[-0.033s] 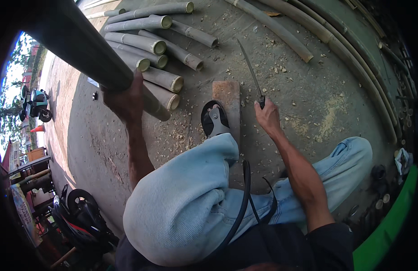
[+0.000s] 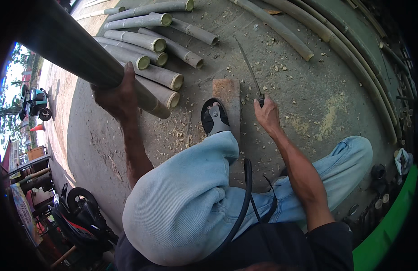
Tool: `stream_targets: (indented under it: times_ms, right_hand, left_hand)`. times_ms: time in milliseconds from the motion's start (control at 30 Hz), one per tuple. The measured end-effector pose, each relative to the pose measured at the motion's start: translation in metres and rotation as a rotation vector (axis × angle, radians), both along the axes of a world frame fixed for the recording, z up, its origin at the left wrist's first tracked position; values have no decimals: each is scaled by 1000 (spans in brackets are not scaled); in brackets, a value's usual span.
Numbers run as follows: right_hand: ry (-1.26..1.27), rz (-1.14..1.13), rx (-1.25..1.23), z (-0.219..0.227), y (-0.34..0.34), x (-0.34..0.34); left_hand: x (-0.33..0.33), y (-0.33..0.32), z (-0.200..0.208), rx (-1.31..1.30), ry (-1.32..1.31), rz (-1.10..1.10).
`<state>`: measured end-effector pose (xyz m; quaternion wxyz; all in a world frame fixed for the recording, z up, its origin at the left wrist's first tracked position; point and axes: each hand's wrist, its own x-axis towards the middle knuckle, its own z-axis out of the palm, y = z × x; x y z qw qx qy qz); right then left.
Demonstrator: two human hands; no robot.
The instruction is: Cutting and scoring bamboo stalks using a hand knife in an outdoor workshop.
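Observation:
In my left hand [image 2: 118, 97] is a thick bamboo pole [image 2: 77, 47], gripped near its lower part. The pole slants from the upper left, close to the camera, down to a cut end near the floor. My right hand [image 2: 267, 113] is closed around the dark handle of a long knife [image 2: 249, 65]. Its narrow blade points up and away over the floor, touching nothing. Between the hands, my sandalled foot [image 2: 214, 116] rests on a worn wooden block [image 2: 227, 90]. Several cut bamboo pieces [image 2: 136, 40] lie just beyond my left hand, pale ends toward me.
Longer bamboo poles [image 2: 337, 47] curve along the right side. Wood chips and sawdust [image 2: 328, 117] litter the concrete floor. A motorcycle [image 2: 80, 221] stands at the lower left, a scooter [image 2: 37, 104] farther off. Green material [image 2: 389, 226] edges the lower right.
My left hand has moved slightly left and down, and the upper part of the bamboo pole has tilted lower to the left. My right hand and the knife are almost unmoved.

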<state>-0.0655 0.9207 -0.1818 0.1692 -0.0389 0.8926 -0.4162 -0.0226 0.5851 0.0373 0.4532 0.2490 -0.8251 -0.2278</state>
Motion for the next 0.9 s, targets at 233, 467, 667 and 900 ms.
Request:
stream_targets:
  times_ms: [233,467,667,900]
  right_hand:
    - [-82,22,52,-4,1,24]
    - [-74,115,121,1,-5,33]
    - [-57,189,164,-9,-1,41]
    - [395,94,-218,49,-28,15]
  left_hand:
    - [-12,0,56,296,426,-55]
    - [-29,-5,26,740,590,49]
    - [-52,-43,-72,886,522,91]
    - [-43,-41,-78,821,452,221]
